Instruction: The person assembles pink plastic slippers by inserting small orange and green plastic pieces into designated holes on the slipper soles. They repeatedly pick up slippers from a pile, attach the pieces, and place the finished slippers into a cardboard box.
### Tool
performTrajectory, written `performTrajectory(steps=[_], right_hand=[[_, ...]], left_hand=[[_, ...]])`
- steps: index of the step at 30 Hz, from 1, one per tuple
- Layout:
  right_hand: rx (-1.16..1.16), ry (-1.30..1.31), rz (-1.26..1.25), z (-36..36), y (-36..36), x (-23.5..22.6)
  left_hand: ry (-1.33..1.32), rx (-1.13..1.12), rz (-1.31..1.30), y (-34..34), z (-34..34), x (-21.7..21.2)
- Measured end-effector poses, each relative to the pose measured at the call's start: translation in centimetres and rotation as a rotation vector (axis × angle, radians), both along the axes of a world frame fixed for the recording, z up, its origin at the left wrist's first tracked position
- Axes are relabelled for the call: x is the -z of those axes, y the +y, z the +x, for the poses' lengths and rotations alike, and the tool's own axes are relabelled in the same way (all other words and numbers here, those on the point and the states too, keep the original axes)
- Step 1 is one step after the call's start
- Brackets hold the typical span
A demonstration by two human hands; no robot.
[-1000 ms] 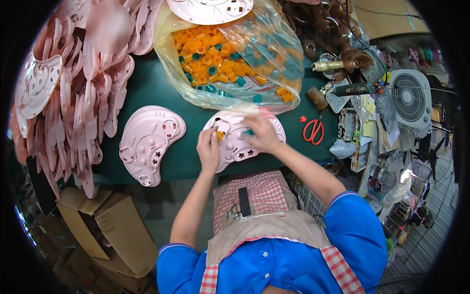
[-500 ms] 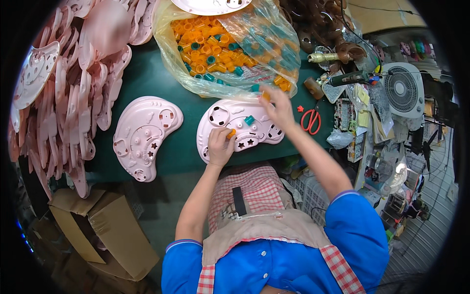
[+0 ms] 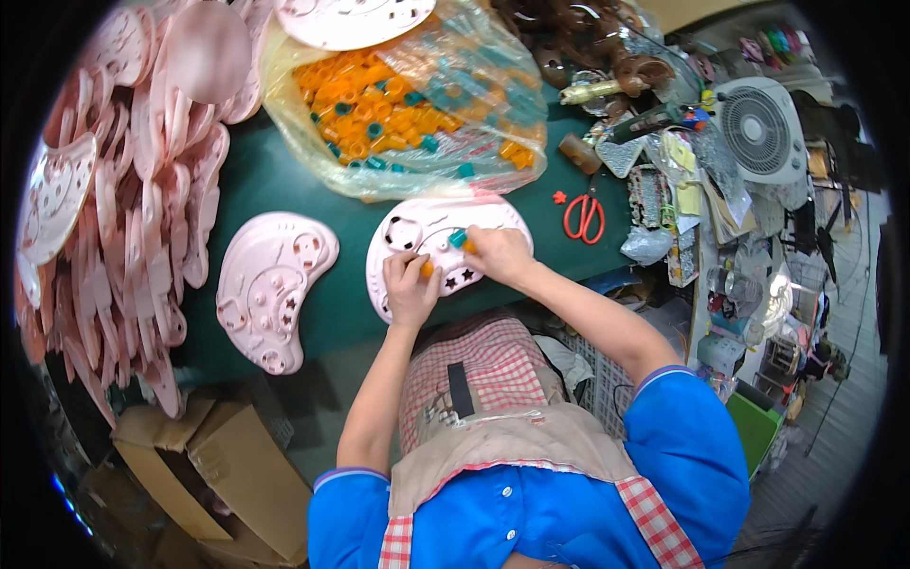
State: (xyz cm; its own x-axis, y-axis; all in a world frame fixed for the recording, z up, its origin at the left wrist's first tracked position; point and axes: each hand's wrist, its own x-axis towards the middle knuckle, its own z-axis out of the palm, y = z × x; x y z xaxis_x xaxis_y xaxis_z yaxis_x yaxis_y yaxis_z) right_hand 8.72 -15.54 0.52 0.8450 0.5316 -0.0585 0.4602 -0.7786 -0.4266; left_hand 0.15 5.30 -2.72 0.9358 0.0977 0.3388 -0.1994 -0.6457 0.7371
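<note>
The panel [image 3: 440,248] under both hands lies flat, face up, on the table [image 3: 353,228], close to its near edge. It looks like a thin moulded plastic shell, so I would expect it to be light and stiff, with smooth faces that may slide on the table top if pushed from one side. Its rim is the likeliest place to take hold: the outer curve, away from the star-shaped and round openings, where thin walls could flex or crack under a hard squeeze.

The left hand [image 3: 413,286] rests over the panel's lower left part, fingers drawn in around an orange cap [image 3: 427,269]. The right hand [image 3: 500,253] is over the panel's right part, its fingertips narrowed on what seems to be a second orange cap [image 3: 469,246], mostly hidden. A teal cap [image 3: 458,238] is just beside those fingertips; whether they touch it I cannot tell.

The caps look like small, hollow, hard plastic tubes: very light, perhaps slick, and apt to roll if dropped. A pinch around the side wall should suit them, leaving the end free.

The left panel [image 3: 275,284] lies to the left, also by the table's near edge. The bag [image 3: 408,182], full of such caps, sits toward the far edge; being soft film, it would probably sag if pulled.
</note>
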Motion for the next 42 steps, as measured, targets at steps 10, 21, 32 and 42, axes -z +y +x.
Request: performTrajectory(steps=[10, 21, 32, 42], right_hand=[[-0.024, -0.001, -0.213, 1.5, -0.8, 1.2], [0.727, -0.574, -0.396, 35.6, -15.5, -0.1], [0.438, -0.161, 0.276, 27.5, -11.6, -5.8], [0.254, 0.764, 0.676, 7.5, -8.7, -9.6]], left_hand=[[0.148, 0.267, 0.050, -2.0, 7.0, -1.7], [0.105, 0.238, 0.082, -0.4, 5.3, -2.7], [0.190, 0.341, 0.188, 0.1, 5.8, -4.6], [0.034, 0.770, 0.248, -1.6, 8.2, -3.0]])
